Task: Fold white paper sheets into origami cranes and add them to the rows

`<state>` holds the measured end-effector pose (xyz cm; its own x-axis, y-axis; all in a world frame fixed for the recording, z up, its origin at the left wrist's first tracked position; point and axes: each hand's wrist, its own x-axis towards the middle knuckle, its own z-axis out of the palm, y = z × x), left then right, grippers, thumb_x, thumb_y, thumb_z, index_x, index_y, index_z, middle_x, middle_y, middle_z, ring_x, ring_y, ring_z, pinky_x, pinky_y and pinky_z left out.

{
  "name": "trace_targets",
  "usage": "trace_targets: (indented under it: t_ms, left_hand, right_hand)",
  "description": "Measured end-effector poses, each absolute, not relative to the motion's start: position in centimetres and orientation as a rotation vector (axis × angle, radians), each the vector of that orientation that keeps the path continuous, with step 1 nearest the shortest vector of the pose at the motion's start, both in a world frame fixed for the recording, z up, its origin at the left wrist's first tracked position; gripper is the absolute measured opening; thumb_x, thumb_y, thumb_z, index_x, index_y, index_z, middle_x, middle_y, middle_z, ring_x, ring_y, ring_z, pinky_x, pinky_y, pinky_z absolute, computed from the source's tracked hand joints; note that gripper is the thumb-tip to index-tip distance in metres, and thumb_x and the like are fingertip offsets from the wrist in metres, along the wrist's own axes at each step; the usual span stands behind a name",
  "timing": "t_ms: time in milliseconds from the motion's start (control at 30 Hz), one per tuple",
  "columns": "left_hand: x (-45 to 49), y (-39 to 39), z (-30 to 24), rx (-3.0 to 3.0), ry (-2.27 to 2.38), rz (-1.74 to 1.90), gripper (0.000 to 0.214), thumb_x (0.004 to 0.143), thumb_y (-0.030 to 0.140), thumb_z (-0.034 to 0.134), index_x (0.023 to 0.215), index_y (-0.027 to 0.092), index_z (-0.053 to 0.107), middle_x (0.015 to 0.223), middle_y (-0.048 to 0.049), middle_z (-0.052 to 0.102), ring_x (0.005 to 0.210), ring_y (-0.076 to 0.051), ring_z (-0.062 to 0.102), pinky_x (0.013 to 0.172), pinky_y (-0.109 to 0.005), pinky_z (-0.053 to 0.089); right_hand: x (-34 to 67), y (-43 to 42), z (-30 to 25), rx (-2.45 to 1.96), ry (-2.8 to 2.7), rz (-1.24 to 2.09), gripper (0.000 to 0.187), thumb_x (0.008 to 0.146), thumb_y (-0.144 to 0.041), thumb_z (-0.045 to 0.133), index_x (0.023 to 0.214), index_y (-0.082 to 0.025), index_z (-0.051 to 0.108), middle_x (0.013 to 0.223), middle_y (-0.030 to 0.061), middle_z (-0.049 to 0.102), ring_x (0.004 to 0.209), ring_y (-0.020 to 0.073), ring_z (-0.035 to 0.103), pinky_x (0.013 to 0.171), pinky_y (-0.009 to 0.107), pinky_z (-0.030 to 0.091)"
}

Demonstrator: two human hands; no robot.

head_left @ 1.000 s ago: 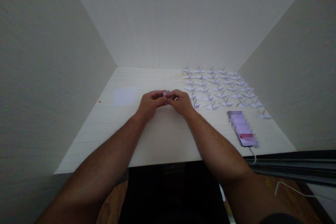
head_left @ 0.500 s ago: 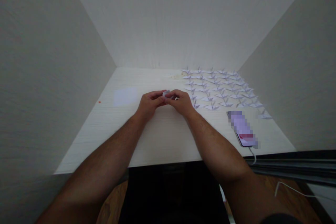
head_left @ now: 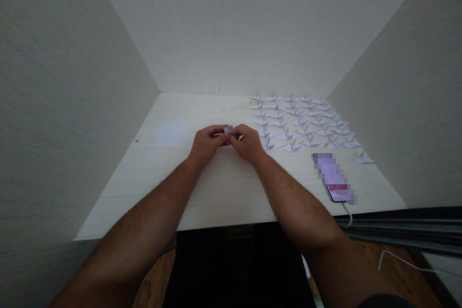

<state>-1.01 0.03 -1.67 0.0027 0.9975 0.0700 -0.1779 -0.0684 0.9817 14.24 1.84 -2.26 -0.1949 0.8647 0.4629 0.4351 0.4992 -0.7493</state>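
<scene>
Between my two hands, above the middle of the white table (head_left: 231, 187), is a small folded piece of white paper (head_left: 228, 129). My left hand (head_left: 208, 143) pinches it from the left, thumb in front and fingers behind. From the right, my right hand (head_left: 248, 141) grips it with thumb and fingertips. Most of the paper is hidden by the fingers, so its exact shape cannot be made out. Just right of my right hand, folded paper cranes (head_left: 291, 147) stand in several rows.
A stack or sheet of white square paper (head_left: 172, 133) lies at the left. A phone (head_left: 332, 177) with a white cable (head_left: 348, 214) rests near the right front edge. Pale walls enclose the table on three sides. A small orange speck (head_left: 136, 141) sits at the left edge.
The fingers of my right hand have shifted slightly on the folded paper, and a little more of the paper shows between the hands. The cranes and phone have stayed put.
</scene>
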Motion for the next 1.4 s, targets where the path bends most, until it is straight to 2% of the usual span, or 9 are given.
trace_targets:
  t_ms: [267,500,633,767,867,1000,1167,1400]
  left_hand:
    - [-0.81,-0.02,-1.38,1.2,1.107,1.35,0.047,0.062,0.037,0.085,0.101,0.014,0.072,0.092,-0.0079,0.072,0.077,-0.019,0.069,0.078,-0.04,0.059]
    - [-0.87,-0.08,-1.34,1.299,1.191,1.319,0.048,0.064,0.041,0.082,0.104,0.015,0.073,0.092,-0.008,0.071,0.074,-0.018,0.067,0.067,-0.034,0.059]
    - [-0.83,-0.04,-1.49,1.283,1.185,1.302,0.047,0.063,0.04,0.083,0.103,0.016,0.074,0.085,-0.0069,0.071,0.071,-0.017,0.065,0.064,-0.033,0.058]
    - [-0.92,0.13,-1.66,1.126,1.113,1.279,0.044,0.064,0.041,0.082,0.1,0.017,0.074,0.089,-0.0083,0.073,0.074,-0.018,0.066,0.064,-0.032,0.057]
    - [-1.03,0.16,-1.63,1.048,1.058,1.268,0.043,0.065,0.041,0.082,0.1,0.017,0.074,0.093,-0.0093,0.073,0.074,-0.018,0.067,0.065,-0.032,0.057]
    - [-0.95,0.06,-1.51,1.046,1.048,1.24,0.044,0.062,0.038,0.084,0.1,0.017,0.075,0.094,-0.0096,0.073,0.073,-0.017,0.066,0.065,-0.033,0.057]
    - [-0.77,-0.07,-1.33,1.041,1.037,1.234,0.044,0.059,0.038,0.085,0.097,0.017,0.076,0.095,-0.01,0.073,0.075,-0.018,0.066,0.064,-0.032,0.057]
    - [-0.78,-0.27,-1.34,1.085,1.012,1.202,0.04,0.059,0.036,0.086,0.094,0.017,0.077,0.094,-0.0084,0.074,0.076,-0.018,0.067,0.073,-0.036,0.058]
  right_hand:
    - [14.11,1.62,-2.16,-1.094,-1.826,0.646,0.009,0.083,-0.025,0.057,0.075,-0.02,0.059,0.072,-0.0008,0.066,0.067,0.0121,0.058,0.064,0.025,0.045]
    - [14.15,1.27,-1.74,-1.2,-1.764,0.54,0.01,0.083,-0.029,0.055,0.076,-0.022,0.053,0.064,-0.0034,0.058,0.058,0.011,0.05,0.058,0.025,0.038]
    - [14.31,1.13,-1.47,-1.242,-1.708,0.495,0.008,0.085,-0.028,0.051,0.08,-0.022,0.053,0.063,-0.0038,0.055,0.056,0.0112,0.048,0.056,0.025,0.036]
    - [14.31,1.11,-1.41,-1.237,-1.705,0.501,0.014,0.085,-0.036,0.055,0.089,-0.023,0.054,0.069,-0.0031,0.059,0.057,0.0112,0.05,0.057,0.025,0.036]
    - [14.26,1.21,-1.53,-1.195,-1.758,0.516,0.018,0.083,-0.039,0.06,0.085,-0.022,0.057,0.068,-0.0032,0.059,0.058,0.0112,0.05,0.057,0.025,0.037]
    - [14.32,1.36,-1.71,-1.213,-1.776,0.479,0.015,0.084,-0.035,0.058,0.077,-0.022,0.061,0.065,-0.0022,0.061,0.06,0.0126,0.052,0.059,0.026,0.038]
    - [14.46,1.33,-1.69,-1.24,-1.703,0.465,0.01,0.08,-0.03,0.058,0.077,-0.022,0.063,0.066,-0.0023,0.062,0.061,0.0138,0.054,0.059,0.027,0.04]
    - [14.39,1.22,-1.56,-1.14,-1.666,0.573,0.008,0.073,-0.018,0.055,0.077,-0.023,0.061,0.077,-0.0017,0.067,0.069,0.0145,0.058,0.067,0.027,0.045]
